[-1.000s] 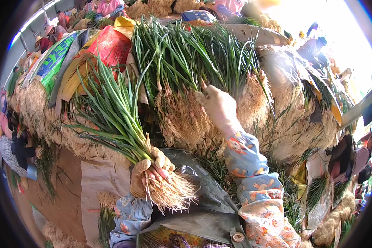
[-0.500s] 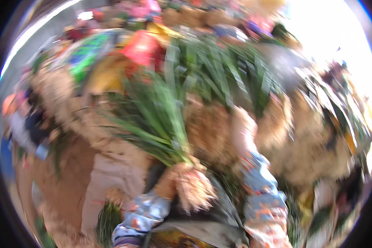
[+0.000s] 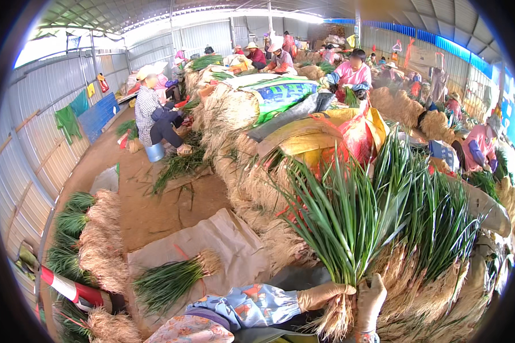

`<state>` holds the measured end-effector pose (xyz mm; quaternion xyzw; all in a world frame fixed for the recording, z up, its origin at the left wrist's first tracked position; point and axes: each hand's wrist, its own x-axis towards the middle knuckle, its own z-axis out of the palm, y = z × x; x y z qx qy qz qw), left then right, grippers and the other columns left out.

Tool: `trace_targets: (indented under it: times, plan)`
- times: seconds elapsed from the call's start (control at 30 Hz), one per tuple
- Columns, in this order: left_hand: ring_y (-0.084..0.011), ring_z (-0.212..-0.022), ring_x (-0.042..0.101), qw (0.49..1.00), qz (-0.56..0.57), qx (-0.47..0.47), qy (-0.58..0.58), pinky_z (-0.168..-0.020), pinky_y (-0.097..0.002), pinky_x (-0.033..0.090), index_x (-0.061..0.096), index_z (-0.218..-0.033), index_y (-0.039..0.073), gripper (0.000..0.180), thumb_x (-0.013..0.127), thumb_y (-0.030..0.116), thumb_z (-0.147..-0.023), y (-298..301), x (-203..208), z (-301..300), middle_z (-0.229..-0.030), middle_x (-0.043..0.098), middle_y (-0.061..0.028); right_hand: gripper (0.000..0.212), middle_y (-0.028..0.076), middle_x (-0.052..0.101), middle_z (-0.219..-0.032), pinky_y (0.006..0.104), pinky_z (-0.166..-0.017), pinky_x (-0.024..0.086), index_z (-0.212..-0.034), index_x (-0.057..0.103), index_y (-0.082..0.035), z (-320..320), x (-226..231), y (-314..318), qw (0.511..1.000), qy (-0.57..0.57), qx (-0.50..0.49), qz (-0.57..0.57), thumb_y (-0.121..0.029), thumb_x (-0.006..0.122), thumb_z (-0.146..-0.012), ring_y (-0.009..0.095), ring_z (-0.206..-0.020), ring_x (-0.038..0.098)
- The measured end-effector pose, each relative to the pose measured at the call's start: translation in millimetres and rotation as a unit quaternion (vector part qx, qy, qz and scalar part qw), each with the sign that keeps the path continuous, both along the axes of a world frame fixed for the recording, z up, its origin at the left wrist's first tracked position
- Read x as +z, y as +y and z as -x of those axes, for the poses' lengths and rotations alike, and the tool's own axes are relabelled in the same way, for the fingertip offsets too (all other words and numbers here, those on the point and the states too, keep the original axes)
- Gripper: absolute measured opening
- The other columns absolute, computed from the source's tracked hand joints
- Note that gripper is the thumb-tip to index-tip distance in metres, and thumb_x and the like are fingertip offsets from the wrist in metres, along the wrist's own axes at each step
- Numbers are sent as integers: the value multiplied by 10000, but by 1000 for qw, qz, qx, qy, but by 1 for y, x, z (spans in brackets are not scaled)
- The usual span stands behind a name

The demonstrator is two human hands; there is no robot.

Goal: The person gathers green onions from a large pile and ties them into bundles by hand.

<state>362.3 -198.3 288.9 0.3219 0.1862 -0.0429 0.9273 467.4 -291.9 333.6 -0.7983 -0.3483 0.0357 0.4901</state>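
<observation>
My left hand, in a tan glove, is closed round the base of a bunch of long-leaved, leek-like green plants. Their leaves fan upward, and straw-coloured roots hang below the grip. Close against the right of the stems is my right hand, gloved too, with its fingers curled in a pinch; what it holds, if anything, is hidden. Just beyond and to the right, more of the same plants stand in a heap, roots toward me. A tied bunch lies on a pale sheet at my left.
Stacked bunches line the floor at left beside a red-and-white strip. A long root-covered heap runs away from me, topped with yellow and red sacks. Several people work along it, one seated in checked clothing at left.
The view has swung up and left and is sharp now. My right hand has come from the heap to the stems in my left hand, which keeps its hold on the bunch.
</observation>
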Motion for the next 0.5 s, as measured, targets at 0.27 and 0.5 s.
trace_targets:
  times: [0.27, 0.5]
  plan:
    - [-196, -722, 540, 968, 157, 10, -193, -643, -314, 473, 555, -901, 6, 241, 544, 235, -826, 14, 41, 28, -805, 542, -97, 193, 87, 590, -656, 295, -534, 454, -920, 611, -16, -48, -39, -33, 996, 58, -58, 17, -181, 533, -858, 202, -579, 564]
    - [-241, -689, 510, 939, 251, 84, -220, -646, -362, 437, 507, -950, 56, 246, 575, 231, -791, 4, 28, 32, -810, 532, -117, 281, -20, 555, -675, 215, -464, 390, -876, 590, -66, -15, 32, -32, 932, 293, 197, 88, -332, 499, -897, 53, -533, 488]
